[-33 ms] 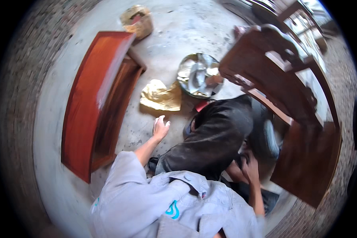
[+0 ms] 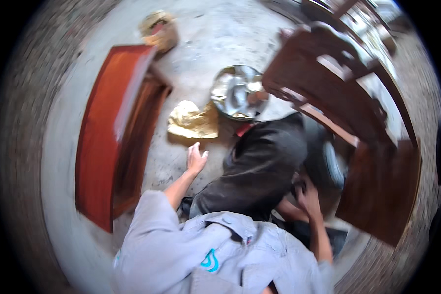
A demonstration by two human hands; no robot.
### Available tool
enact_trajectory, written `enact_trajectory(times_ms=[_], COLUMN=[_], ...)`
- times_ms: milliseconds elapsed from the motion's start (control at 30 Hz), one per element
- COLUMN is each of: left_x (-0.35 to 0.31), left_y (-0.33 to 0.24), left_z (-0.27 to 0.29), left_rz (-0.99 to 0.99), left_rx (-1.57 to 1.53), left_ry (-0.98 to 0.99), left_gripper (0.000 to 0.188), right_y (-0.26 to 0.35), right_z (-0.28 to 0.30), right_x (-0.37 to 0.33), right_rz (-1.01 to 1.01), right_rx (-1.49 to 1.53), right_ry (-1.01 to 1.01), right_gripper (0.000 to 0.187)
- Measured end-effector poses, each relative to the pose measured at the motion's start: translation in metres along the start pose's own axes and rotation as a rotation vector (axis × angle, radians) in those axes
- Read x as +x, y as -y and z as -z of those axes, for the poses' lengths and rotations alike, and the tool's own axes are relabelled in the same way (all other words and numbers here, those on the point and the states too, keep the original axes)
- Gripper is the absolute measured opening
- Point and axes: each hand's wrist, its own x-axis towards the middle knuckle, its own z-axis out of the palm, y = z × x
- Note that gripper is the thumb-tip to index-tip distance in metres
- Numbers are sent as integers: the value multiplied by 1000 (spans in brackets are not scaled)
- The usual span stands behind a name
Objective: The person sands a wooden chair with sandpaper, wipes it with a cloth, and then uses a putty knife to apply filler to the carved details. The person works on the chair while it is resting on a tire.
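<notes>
One hand, the left hand (image 2: 196, 159), fingers parted, hung near a crumpled gold sheet (image 2: 193, 121), seemingly best pinched lightly; the right hand's (image 2: 308, 197) grip, I couldn't tell.

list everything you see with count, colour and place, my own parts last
Boxy glossy wooden furniture piece: 1, red-brown, left
Bucket-like container: 1, tan, upper left
Crumpled shiny sheet: 1, gold, floor, centre
Round container of scraps: 1, silvery, upper centre
Small object: 1, red, below that container
Carved wooden chair-like piece: 1, dark brown, right
Curved object, kind unclear: 1, grey, beside the chair-like piece
Floor: 1, grey, underneath
Trousers: 1 pair, black, centre
Shirt: 1, grey, bottom
Left hand: 1, bare, below the sheet
Right hand: 1, bare, lower right
</notes>
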Motion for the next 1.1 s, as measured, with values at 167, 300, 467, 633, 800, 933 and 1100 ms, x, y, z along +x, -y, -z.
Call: enact_trajectory(times_ms=[167, 300, 467, 633, 800, 933, 1100], left_x=[46, 79, 71, 71, 75, 87, 95], left_y=[-67, -29, -92, -74, -85, -80, -51], left_z=[-12, -45, -63, -67, -73, -78, -78], left_rz=[-121, -319, -59, 7, -36, -95, -118], left_rx=[144, 358, 359, 422, 401, 318, 165], left_ry=[69, 114, 284, 21, 26, -19, 83], left_gripper=[83, 87, 105, 96, 54, 40, 27], right_y=[-2, -28, -93, -58, -53, -74, -61], right_z=[-6, -69, -144, -167, -167, -182, -189], right_x=[104, 170, 206, 220, 244, 257, 258], right_rz=[-226, -165, -364, -294, -308, -338, -635], right_rx=[-97, 50, -53, 35, 171, 404, 643], right_ry=[-34, 22, 136, 127, 359, 378, 481], right_gripper=[32, 51, 56, 72, 66, 53, 47])
